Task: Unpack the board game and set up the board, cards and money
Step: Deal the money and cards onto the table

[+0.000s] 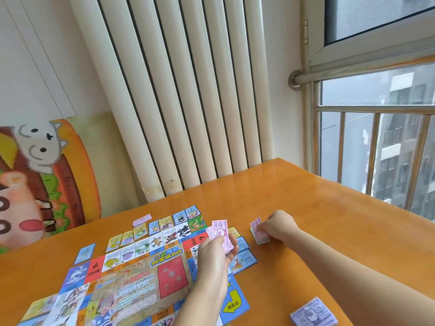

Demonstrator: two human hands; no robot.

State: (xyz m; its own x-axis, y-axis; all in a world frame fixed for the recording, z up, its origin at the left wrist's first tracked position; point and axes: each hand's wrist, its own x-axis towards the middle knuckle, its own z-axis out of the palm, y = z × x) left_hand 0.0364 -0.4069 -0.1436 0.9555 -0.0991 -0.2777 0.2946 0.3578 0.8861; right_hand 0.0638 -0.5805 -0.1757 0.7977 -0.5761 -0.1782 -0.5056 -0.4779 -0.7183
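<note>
The paper board [131, 285] is laid flat on the glossy orange table [306, 208]; "机会卡" is printed on its red panel, "由此去" on its yellow arrow. Pink notes [220, 230] marked "100" are gripped in the curled fingers of the left hand [215, 252]. At 3 o'clock of the board, one pink note [256, 223] is pinched by the right hand [279, 225] over a small pile [260, 240]. A purple stack [314, 312] lies at 5 o'clock.

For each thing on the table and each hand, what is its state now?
board, unfolded, flat on the table.
left hand, holds fanned pink notes.
right hand, pinches one pink note at a small pile.
purple notes, stacked, untouched.
cards, laid face up beside the board.
</note>
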